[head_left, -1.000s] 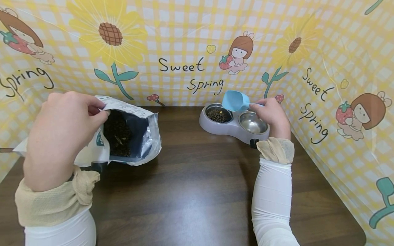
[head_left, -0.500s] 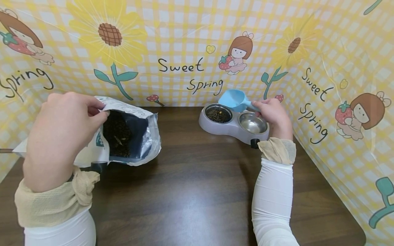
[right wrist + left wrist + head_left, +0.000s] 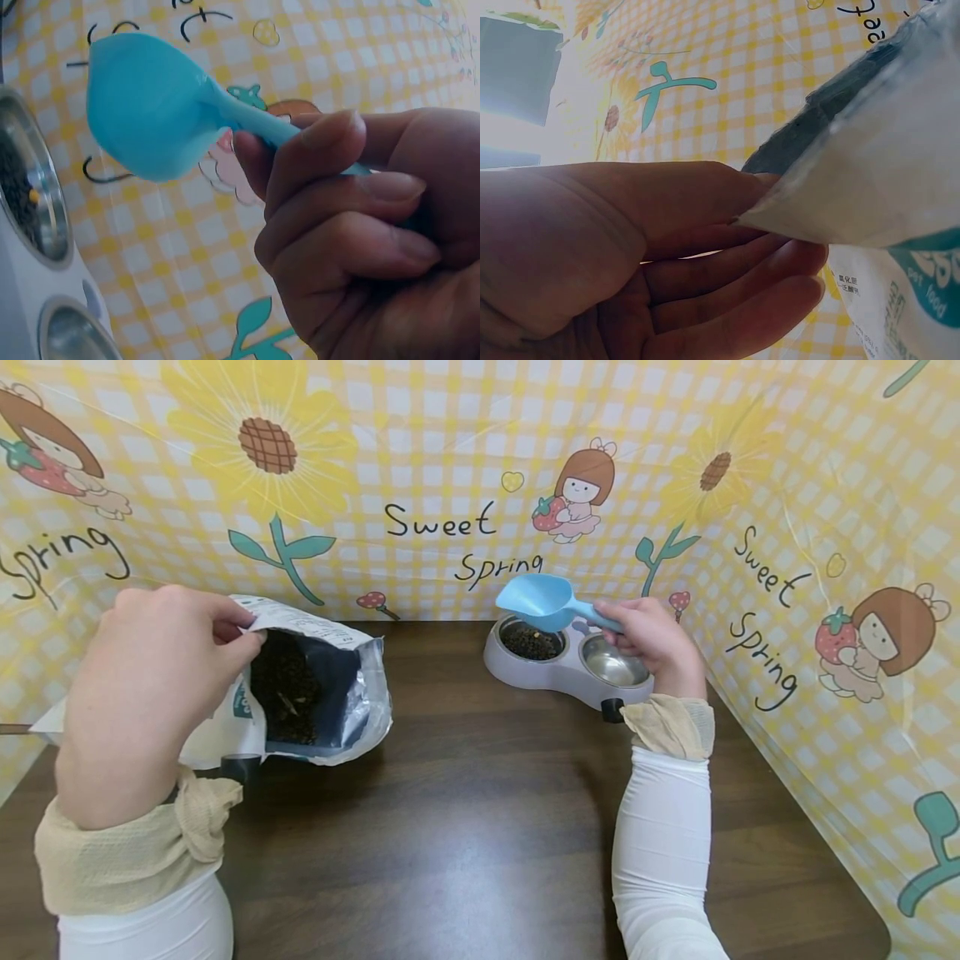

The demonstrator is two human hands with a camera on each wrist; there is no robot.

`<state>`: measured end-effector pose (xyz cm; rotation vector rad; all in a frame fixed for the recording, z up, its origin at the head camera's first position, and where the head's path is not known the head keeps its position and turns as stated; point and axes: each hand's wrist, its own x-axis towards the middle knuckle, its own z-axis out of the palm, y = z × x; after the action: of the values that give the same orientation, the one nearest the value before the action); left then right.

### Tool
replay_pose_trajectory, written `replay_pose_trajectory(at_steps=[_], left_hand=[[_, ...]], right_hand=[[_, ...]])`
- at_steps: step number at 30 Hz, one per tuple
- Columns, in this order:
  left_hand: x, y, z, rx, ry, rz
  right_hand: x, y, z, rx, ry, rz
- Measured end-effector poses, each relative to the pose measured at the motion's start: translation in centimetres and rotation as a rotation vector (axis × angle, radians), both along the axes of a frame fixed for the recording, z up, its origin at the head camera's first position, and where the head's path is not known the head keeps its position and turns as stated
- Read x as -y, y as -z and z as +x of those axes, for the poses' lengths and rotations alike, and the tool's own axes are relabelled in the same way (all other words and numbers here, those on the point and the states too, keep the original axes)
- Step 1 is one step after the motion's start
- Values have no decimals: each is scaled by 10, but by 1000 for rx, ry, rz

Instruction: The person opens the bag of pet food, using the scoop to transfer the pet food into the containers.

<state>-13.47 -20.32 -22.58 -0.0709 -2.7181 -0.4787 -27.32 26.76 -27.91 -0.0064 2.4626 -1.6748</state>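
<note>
Right hand [image 3: 648,635] grips blue scoop [image 3: 536,600] above feeder [image 3: 566,660] — left hand [image 3: 150,685] pinches bag [image 3: 322,693].

Open tabletop [image 3: 480,827] lay between the two forearms — a wide lane from the near edge to the back. The bag [image 3: 315,693], mouth held up by the left hand [image 3: 150,693], blocked the left side. The double feeder [image 3: 562,660] stood at the back right, close to the backdrop [image 3: 450,460]; the right hand [image 3: 648,639] held the scoop [image 3: 536,602] just above its filled bowl. Between bag and feeder a bare gap stayed passable — the backdrop closed off the rear and the right flank.
</note>
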Motion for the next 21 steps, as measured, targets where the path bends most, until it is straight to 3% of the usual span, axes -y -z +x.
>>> replay_pose_trajectory(at_steps=[11,21], left_hand=[[1,0,0,3,4,-10],[0,-1,1,6,-5,9]], right_hand=[[23,-10,7,-40,-217,-21],[44,-23,22,-87,-349,18]])
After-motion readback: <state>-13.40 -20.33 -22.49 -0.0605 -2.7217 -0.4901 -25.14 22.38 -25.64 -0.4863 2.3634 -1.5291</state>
